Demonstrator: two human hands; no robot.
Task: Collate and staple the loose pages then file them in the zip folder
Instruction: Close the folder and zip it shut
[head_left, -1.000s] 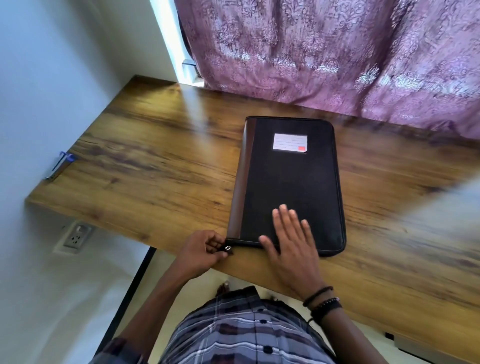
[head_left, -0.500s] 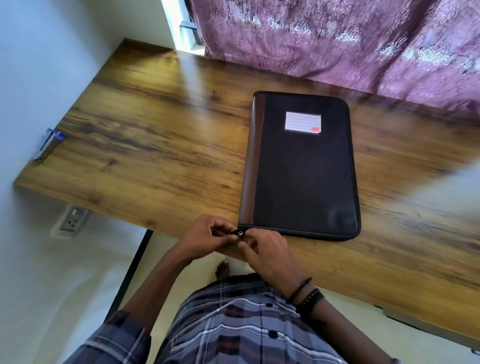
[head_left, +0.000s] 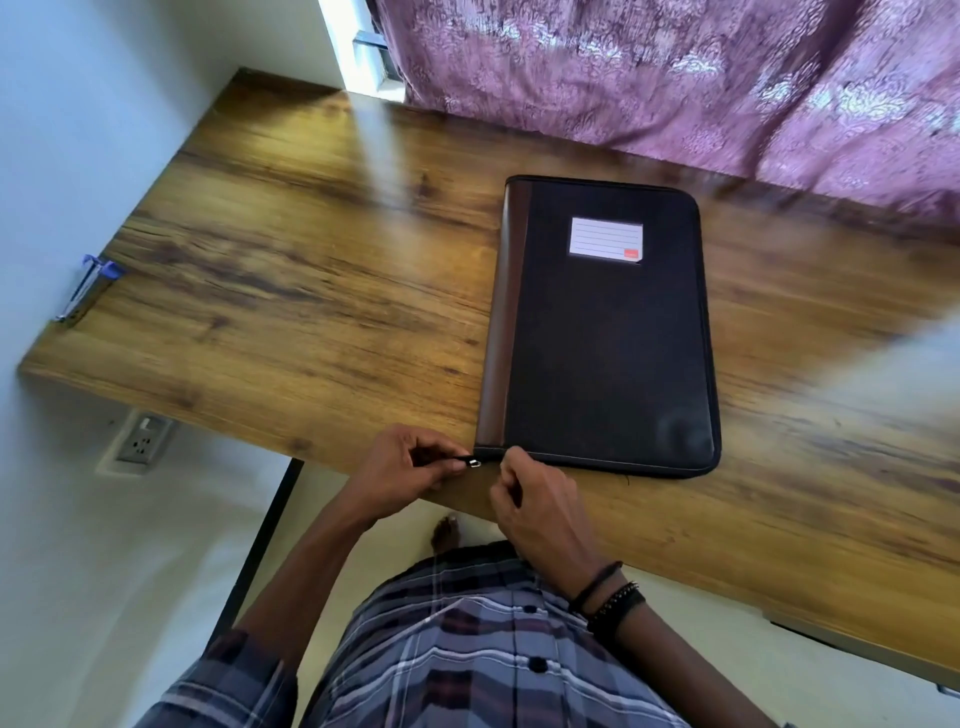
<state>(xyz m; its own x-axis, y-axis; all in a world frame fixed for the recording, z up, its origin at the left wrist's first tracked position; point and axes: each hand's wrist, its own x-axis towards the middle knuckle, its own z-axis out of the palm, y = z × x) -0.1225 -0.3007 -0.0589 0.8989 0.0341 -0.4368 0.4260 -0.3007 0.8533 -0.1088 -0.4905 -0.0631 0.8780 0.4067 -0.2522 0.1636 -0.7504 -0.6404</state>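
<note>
A black zip folder (head_left: 608, 332) with a brown spine strip and a white label lies closed and flat on the wooden table (head_left: 311, 291). At its near left corner my left hand (head_left: 400, 467) pinches the zipper pull (head_left: 471, 462), which sticks out past the corner. My right hand (head_left: 535, 512) sits just to the right, its fingers curled at the folder's near edge beside the corner. No loose pages are in view. A stapler (head_left: 85, 291) with a blue end lies at the table's far left edge.
A purple patterned curtain (head_left: 675, 78) hangs along the table's far side. A wall socket (head_left: 143, 441) sits on the wall under the table's left end. The table's near edge runs right below my hands.
My right hand lifted off the folder's cover, where it lay flat, and came to the near left corner beside the left hand. The left hand keeps its pinch on the zipper pull.
</note>
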